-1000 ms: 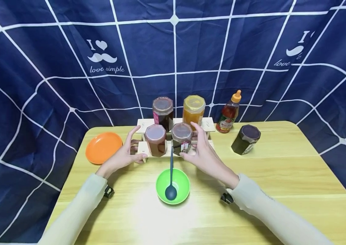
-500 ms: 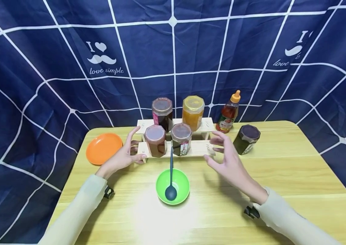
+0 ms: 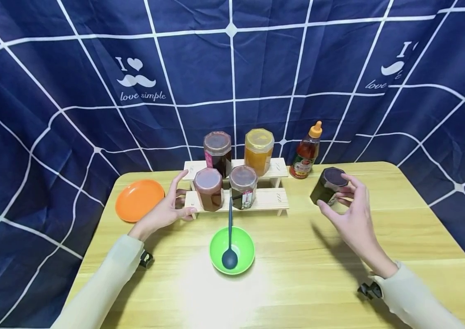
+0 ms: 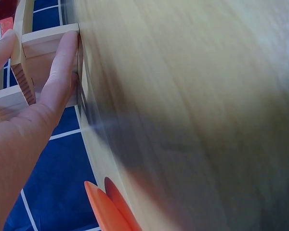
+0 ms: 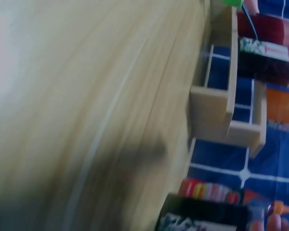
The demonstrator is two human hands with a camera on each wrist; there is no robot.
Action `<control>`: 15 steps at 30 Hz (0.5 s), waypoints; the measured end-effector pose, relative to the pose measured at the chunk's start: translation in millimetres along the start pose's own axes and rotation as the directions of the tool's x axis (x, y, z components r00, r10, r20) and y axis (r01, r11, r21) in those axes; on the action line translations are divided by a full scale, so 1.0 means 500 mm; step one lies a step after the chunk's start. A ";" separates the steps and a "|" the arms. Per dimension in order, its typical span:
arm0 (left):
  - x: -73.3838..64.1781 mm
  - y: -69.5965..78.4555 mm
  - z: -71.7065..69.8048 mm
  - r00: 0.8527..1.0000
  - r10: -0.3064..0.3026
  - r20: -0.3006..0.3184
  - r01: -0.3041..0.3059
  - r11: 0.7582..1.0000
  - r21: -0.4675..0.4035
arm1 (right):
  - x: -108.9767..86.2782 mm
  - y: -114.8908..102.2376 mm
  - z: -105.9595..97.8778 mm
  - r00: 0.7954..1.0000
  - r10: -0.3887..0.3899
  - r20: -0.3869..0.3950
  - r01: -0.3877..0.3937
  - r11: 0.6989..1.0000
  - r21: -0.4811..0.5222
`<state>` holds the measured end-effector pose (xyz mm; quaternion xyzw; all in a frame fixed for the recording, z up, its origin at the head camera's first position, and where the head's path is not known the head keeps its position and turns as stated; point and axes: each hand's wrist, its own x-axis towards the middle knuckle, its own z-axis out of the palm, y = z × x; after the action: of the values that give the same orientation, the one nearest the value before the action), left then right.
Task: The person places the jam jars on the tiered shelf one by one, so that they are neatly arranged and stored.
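My left hand [image 3: 165, 211] holds the left end of a two-step wooden rack [image 3: 271, 197], with thumb and fingers spread along that end. A reddish jar [image 3: 209, 189] and a dark labelled jar [image 3: 243, 187] stand on its lower step. Behind them, the upper step bears another dark jar [image 3: 217, 153] and a yellow jar [image 3: 259, 153]. To the right of the rack, my right hand [image 3: 355, 217] is spread around a dark-lidded black jar [image 3: 326, 187]. In the right wrist view, fingertips [image 5: 274, 224] show close by this jar's lid end.
A green bowl [image 3: 217, 251] with a dark spoon [image 3: 230, 258] in it stands in front of the rack. An orange plate [image 3: 139, 198] lies at the left. The red sauce bottle [image 3: 304, 157] stands behind the black jar. A blue cloth [image 3: 199, 59] hangs along the back.
My right hand has left the dark labelled jar on the lower step and moved right to the black jar. The left hand has stayed at the rack's end.
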<state>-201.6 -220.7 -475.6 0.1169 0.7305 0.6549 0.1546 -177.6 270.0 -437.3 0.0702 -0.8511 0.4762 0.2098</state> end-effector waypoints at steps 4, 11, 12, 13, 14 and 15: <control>0.002 0.002 0.000 1.000 0.003 0.000 -0.003 1.000 0.008 | 0.008 0.027 -0.022 0.995 0.091 -0.029 -0.093 0.993 -0.069; 0.002 -0.001 0.000 1.000 0.012 0.004 -0.012 1.000 0.006 | 0.028 0.075 -0.050 0.978 0.203 0.048 -0.200 0.979 -0.048; 0.001 -0.001 0.000 1.000 0.014 0.004 -0.014 1.000 0.009 | 0.031 0.081 -0.052 0.976 0.208 0.067 -0.207 0.978 -0.028; 0.001 -0.001 0.000 1.000 0.015 0.004 -0.015 1.000 0.007 | 0.034 0.086 -0.053 0.973 0.212 0.086 -0.212 0.977 -0.009; 0.001 -0.002 -0.001 1.000 0.016 0.005 -0.016 1.000 0.006 | 0.037 0.091 -0.053 0.971 0.214 0.108 -0.216 0.976 0.007; 0.001 -0.002 -0.001 1.000 0.017 0.005 -0.017 1.000 0.005 | 0.039 0.095 -0.054 0.968 0.217 0.127 -0.221 0.975 0.022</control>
<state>-201.9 -220.9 -476.6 0.1250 0.7309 0.6539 0.1505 -202.6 319.5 -453.9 0.0091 -0.8563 0.5063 0.1013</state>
